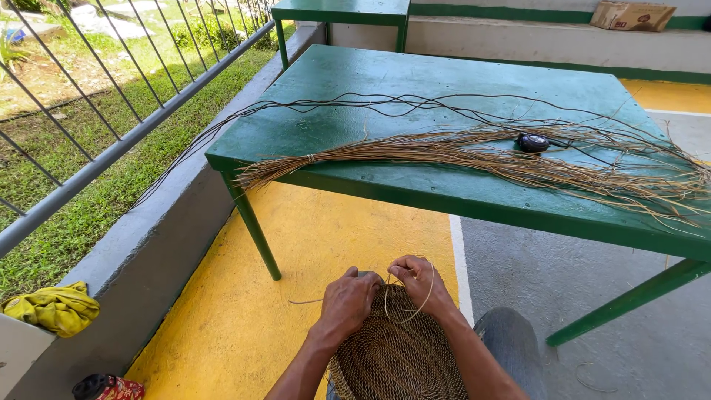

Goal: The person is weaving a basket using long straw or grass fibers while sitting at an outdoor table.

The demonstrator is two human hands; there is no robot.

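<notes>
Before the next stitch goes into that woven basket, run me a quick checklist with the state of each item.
1. Left hand on the rim of the woven basket: ok.
2. Right hand pinching the pale strand: ok.
3. Strand loop free of snags: cannot tell.
4. Spare fibre bundle on the green table: ok.
5. Dark thin strands hanging off the table edge: not ok.
6. Small black object handy on the table: ok.
</notes>
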